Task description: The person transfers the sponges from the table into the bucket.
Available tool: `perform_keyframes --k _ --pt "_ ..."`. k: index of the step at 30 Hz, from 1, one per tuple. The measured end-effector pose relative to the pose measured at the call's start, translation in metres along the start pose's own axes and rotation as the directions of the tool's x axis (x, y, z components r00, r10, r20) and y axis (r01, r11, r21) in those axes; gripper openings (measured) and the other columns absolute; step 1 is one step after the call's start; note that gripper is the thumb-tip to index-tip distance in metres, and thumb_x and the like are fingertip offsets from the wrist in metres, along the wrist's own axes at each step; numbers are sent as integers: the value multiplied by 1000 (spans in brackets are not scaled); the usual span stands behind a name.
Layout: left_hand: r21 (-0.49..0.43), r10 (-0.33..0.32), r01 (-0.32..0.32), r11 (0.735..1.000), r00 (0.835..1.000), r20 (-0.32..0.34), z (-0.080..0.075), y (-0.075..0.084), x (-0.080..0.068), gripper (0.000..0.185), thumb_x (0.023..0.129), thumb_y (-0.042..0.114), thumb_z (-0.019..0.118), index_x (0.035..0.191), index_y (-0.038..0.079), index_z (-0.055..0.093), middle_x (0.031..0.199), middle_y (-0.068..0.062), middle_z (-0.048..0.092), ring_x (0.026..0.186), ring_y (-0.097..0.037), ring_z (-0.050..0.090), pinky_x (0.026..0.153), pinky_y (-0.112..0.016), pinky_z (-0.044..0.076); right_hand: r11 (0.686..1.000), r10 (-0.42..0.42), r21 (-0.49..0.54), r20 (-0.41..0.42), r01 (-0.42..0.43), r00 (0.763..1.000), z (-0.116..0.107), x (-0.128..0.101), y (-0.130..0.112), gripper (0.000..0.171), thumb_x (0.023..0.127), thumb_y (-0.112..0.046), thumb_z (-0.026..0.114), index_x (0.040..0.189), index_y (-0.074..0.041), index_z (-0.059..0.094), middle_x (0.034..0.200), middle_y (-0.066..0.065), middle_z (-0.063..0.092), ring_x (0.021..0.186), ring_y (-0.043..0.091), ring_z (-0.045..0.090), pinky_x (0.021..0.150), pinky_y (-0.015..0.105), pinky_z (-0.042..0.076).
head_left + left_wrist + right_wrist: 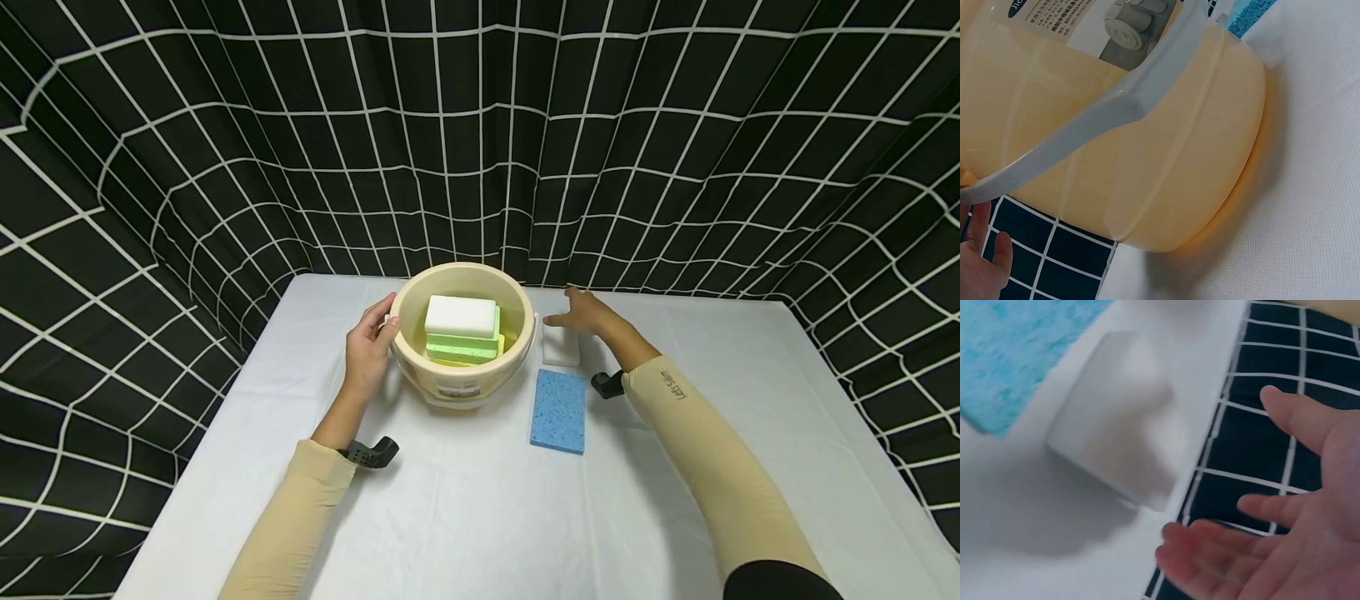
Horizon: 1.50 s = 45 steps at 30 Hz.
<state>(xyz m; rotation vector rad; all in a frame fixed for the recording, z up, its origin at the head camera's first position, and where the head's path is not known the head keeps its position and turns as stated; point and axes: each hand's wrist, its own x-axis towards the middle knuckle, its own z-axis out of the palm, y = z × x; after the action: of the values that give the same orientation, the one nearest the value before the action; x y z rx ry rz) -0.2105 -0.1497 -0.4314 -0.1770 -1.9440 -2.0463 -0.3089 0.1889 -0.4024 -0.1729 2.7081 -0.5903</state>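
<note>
A cream bucket (468, 383) stands on the table, and my left hand (367, 350) holds its rim at the left side. In the left wrist view the fingers (979, 225) lie beside the grey handle (1085, 137). Inside the bucket sits a white-and-green sponge (461, 317) on top of something yellow (504, 340), mostly covered. To the right of the bucket, a white block-shaped sponge (561, 350) lies on the cloth. My right hand (588, 312) hovers by its far end, fingers spread and holding nothing.
Nearer than the white sponge lies a flat blue sponge (558, 412). A white cloth (465, 517) covers the table. Black curtain with white grid lines (480, 150) rises along the table's far edge and at both sides.
</note>
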Motion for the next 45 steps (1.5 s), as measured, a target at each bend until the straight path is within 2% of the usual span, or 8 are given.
perform_keyframes --k 5,10,21,28,33,37,45 --pt "-3 11 -11 1000 1000 -5 0 -3 -1 42 97 3 53 138 -6 49 139 -20 49 119 -5 53 98 -10 47 992 106 -75 64 -101 992 13 2 5 89 92 -52 58 148 8 24 146 35 35 133 49 40 109 61 39" --pt "-2 22 -22 1000 1000 -1 1 -3 0 42 97 3 53 138 -6 49 139 -20 49 120 -5 52 99 -11 46 979 187 -101 74 -180 979 24 2 0 89 89 -55 59 144 8 30 141 34 40 128 48 45 106 59 43" --pt "5 13 -13 1000 1000 7 1 -3 2 41 98 3 52 138 -6 49 139 -20 50 118 -4 52 96 -9 46 973 226 -47 15 -225 974 36 4 -1 87 82 -45 70 143 4 32 134 29 44 121 43 47 103 58 45" --pt "-7 7 -7 1000 1000 -9 0 -3 2 42 97 2 53 138 -6 49 138 -19 50 116 -5 54 96 -10 47 977 209 -49 0 -209 978 37 5 0 83 81 -42 72 141 2 36 130 28 47 118 41 50 100 57 48" --pt "2 6 -6 1000 1000 -13 0 -2 1 42 97 2 53 138 -6 49 139 -19 50 118 -4 53 98 -10 47 983 176 -50 -6 -176 984 35 4 1 81 82 -39 72 144 1 37 133 28 48 118 41 50 99 56 49" --pt "9 9 -9 1000 1000 -16 1 -1 1 42 97 3 54 138 -5 49 139 -19 50 120 -6 52 99 -10 46 990 117 -71 -15 -118 993 31 2 1 81 84 -36 70 146 3 35 137 29 46 121 41 47 103 55 46" --pt "2 2 -2 1000 1000 -12 1 -1 1 42 97 3 53 138 -6 49 140 -18 50 121 -7 52 98 -10 46 995 71 -64 -37 -73 997 17 0 0 78 85 -29 69 148 2 34 144 29 42 131 43 42 110 55 39"
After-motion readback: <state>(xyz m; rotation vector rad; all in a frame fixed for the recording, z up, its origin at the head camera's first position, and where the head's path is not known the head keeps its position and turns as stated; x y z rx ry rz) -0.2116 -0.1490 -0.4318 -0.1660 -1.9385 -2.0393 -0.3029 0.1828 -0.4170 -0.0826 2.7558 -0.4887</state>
